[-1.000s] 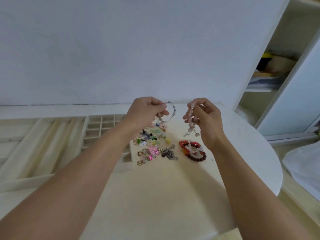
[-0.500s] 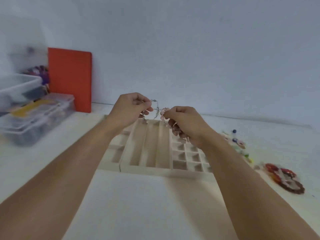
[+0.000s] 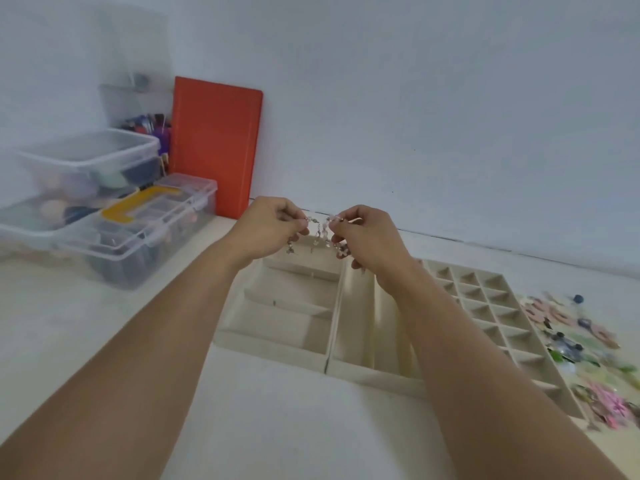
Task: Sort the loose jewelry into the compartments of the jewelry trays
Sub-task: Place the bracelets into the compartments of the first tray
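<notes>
A thin chain with pale pink beads (image 3: 320,232) hangs between my two hands above the trays. My left hand (image 3: 273,226) pinches one end and my right hand (image 3: 363,237) pinches the other, both with curled fingers. Below them lie two beige jewelry trays side by side: the left tray (image 3: 277,336) has wide compartments, the right tray (image 3: 533,355) has long slots and a grid of small cells. A small dark item lies in a left-tray compartment. Loose jewelry (image 3: 585,344), pink, green and dark pieces, lies blurred on the table right of the trays.
Stacked clear plastic storage boxes (image 3: 114,233) stand at the left, with a red board (image 3: 216,143) leaning on the wall behind them. The white wall runs close behind the trays. The pale tabletop (image 3: 259,420) spreads in front.
The view has swung left from the jewelry pile to the trays. Both hands have carried the beaded chain over the trays and moved closer together.
</notes>
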### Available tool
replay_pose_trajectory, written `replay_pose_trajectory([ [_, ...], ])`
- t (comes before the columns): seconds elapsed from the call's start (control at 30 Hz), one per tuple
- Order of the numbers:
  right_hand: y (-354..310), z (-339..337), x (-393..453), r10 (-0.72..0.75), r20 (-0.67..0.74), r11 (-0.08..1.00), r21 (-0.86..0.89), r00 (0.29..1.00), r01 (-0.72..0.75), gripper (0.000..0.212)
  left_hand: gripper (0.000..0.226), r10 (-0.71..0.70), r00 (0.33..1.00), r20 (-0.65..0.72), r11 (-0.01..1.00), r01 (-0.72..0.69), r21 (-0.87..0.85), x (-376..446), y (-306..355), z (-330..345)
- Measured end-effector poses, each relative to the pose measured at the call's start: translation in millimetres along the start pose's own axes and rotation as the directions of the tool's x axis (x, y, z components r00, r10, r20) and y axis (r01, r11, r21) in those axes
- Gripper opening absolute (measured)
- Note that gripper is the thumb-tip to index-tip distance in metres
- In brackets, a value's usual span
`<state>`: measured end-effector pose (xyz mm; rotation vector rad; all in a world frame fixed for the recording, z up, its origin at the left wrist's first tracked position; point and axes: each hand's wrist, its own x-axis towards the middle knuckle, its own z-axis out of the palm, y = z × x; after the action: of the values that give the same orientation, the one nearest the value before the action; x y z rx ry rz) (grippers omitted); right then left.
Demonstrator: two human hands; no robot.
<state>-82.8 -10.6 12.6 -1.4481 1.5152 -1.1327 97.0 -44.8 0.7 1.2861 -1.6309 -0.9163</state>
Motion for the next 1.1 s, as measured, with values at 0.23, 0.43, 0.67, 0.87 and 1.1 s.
replay_pose_trajectory([
  [0.23,9,3,1,0.033,-0.021,0.999,-0.024,0.999,-0.034,0.013,0.004,-0.001,1.000,-0.023,0.995,0.003,0.096,10,-11,2],
  [0.43,11,5,-1,0.025,-0.028,0.999,-0.023,0.999,-0.026,0.010,0.007,0.012,0.995,-0.102,0.941,0.023,0.338,9,-19,3],
  [0.67,13,6,0,-0.001,-0.026,1.000,-0.028,1.000,0.001,0.005,0.009,0.028,0.990,-0.141,0.822,0.058,0.567,11,-29,4],
  [0.87,12,5,-1,-0.009,-0.017,1.000,-0.013,1.000,0.008,0.007,0.012,0.093,0.987,-0.128,0.751,0.015,0.660,15,-32,6],
  [1.1,14,3,1,-0.012,-0.012,1.000,-0.013,1.000,0.012,0.009,0.021,0.020,0.994,0.111,0.619,-0.099,0.779,13,-30,17],
])
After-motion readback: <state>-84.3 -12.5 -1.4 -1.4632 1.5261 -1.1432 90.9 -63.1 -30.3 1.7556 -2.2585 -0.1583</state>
